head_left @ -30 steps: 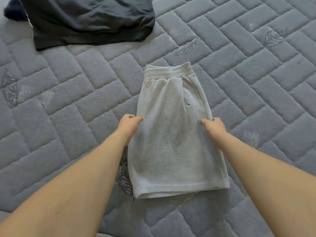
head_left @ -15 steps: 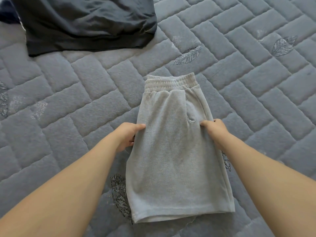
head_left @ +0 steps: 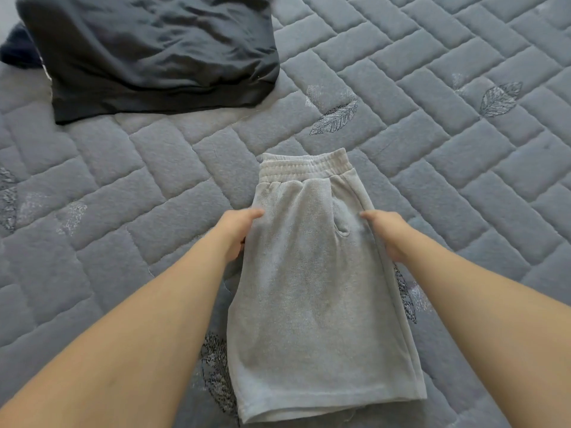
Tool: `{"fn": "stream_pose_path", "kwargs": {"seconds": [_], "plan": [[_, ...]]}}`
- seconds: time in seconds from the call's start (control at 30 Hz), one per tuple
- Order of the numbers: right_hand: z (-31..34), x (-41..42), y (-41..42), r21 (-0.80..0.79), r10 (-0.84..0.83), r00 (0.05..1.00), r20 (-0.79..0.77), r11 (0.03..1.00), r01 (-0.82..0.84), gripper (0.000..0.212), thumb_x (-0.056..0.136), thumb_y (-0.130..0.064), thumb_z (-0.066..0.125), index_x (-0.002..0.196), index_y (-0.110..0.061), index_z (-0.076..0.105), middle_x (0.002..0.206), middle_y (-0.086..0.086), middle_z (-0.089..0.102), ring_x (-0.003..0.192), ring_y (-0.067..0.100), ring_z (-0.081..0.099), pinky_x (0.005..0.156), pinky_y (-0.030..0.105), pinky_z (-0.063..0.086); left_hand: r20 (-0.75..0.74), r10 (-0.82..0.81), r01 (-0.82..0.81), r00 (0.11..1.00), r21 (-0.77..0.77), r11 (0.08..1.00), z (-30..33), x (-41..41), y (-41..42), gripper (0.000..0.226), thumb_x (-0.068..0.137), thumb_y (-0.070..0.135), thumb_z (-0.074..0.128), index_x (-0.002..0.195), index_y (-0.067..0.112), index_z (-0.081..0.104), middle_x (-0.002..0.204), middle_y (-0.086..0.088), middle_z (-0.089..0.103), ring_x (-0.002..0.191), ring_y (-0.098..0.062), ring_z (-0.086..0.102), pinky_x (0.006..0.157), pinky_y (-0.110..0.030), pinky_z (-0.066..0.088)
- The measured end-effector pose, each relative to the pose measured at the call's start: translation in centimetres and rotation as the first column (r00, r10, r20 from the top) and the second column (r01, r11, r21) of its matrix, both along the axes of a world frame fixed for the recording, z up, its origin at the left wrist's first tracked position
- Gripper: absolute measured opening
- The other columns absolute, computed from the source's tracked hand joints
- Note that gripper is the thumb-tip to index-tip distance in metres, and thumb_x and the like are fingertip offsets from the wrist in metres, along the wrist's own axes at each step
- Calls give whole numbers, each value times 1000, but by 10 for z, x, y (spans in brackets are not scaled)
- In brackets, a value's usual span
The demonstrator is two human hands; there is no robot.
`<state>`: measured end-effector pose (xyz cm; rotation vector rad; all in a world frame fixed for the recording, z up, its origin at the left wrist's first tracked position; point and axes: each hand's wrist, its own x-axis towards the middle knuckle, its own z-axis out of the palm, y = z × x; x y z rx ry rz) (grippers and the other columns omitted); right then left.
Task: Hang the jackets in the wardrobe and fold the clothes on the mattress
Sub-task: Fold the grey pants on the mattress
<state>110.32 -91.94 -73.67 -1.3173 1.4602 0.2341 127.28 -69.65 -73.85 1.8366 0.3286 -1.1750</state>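
Now your left hand (head_left: 236, 234) and right hand (head_left: 387, 231) pinch the side edges of the grey shorts (head_left: 312, 288) nearer the waistband than a second ago. They lie folded lengthwise on the mattress (head_left: 463, 180), well apart from the dark garment (head_left: 154, 54), with open quilting to the right.

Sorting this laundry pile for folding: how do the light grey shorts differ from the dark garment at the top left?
The light grey fleece shorts are pale; the black smooth-fabric garment is nearly black. The shorts lie flat, folded lengthwise into a narrow strip, while the black garment is rumpled and wrinkled. The left hand and right hand grip the shorts' side edges; nothing touches the black garment. Both rest on the grey quilted mattress.
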Motion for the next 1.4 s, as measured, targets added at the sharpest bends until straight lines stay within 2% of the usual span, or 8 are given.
{"fn": "stream_pose_path", "kwargs": {"seconds": [0.13, 0.27, 0.53, 0.67, 0.8, 1.07, 1.2, 1.4], "plan": [[-3, 45, -16, 20, 45, 993, 110, 999, -48, 44, 86, -33, 68, 119, -4, 62, 106, 12, 70, 92, 29, 68, 89, 44, 56, 28, 55, -53, 998, -93, 994, 6, 34, -40, 31, 87, 28, 72, 111, 9, 69, 95, -7, 75, 77, -21, 74, 60, -31, 58], [-13, 84, -24, -59, 99, 988, 121, 994, -93, 39, 88, -25, 68, 118, -2, 59, 109, 13, 68, 92, 28, 66, 83, 38, 55, 73, -18, 22, 997, -44, 999, 0, 50, -65, 45, 80, 27, 79, 116, 6, 64, 110, -13, 70, 96, -31, 70, 88, -49, 57], [1, 104, -29, -60, 38, 990, 135, 998, -30, 27, 88, -8, 63, 113, -2, 66, 112, 17, 68, 99, 30, 65, 87, 38, 53, 154, -111, 116, 982, -23, 993, 25, 61, -77, 33, 83, 8, 75, 114, 6, 65, 104, -12, 72, 92, -29, 70, 84, -45, 59], [74, 146, -37, -159, 87, 965, 247, 986, -48, 30, 87, -5, 62, 116, 0, 62, 115, 17, 66, 101, 30, 63, 82, 35, 51, 311, -79, 112, 947, -90, 990, 98, 93, -83, 25, 85, 1, 72, 107, 10, 67, 105, -9, 72, 79, -19, 68, 61, -26, 56], [187, 191, -39, -356, 222, 866, 449, 933, -55, 29, 87, -4, 55, 115, -10, 57, 98, 7, 62, 80, 15, 56, 60, 26, 45, 525, -9, 118, 851, -175, 977, 210, 127, -77, 29, 84, 7, 74, 110, 16, 65, 109, -2, 70, 95, -17, 66, 76, -28, 54], [362, 158, -20, -617, 471, 631, 616, 787, 15, 25, 82, -4, 57, 92, -26, 49, 84, -10, 58, 77, 9, 52, 65, 19, 44, 830, -60, 382, 555, -190, 905, 397, 96, -27, 42, 82, 5, 75, 104, 37, 60, 94, 27, 68, 90, 13, 63, 76, -8, 50], [352, 88, 15, -717, 620, 621, 479, 685, -131, 36, 77, -22, 67, 106, -24, 45, 94, -12, 61, 83, 2, 59, 72, 20, 49, 851, -253, 450, 461, 22, 893, 393, 42, 5, 26, 80, 4, 73, 102, 11, 62, 96, -7, 69, 90, -21, 64, 79, -30, 52], [235, -27, 63, -727, 745, 666, 26, 471, -499, 15, 84, -22, 60, 91, -22, 47, 81, 4, 58, 76, 30, 53, 57, 37, 36, 722, -596, 523, 350, 378, 764, 261, -65, 52, 17, 82, 19, 64, 81, 23, 48, 73, 2, 55, 75, -26, 52, 59, -34, 36]]}}
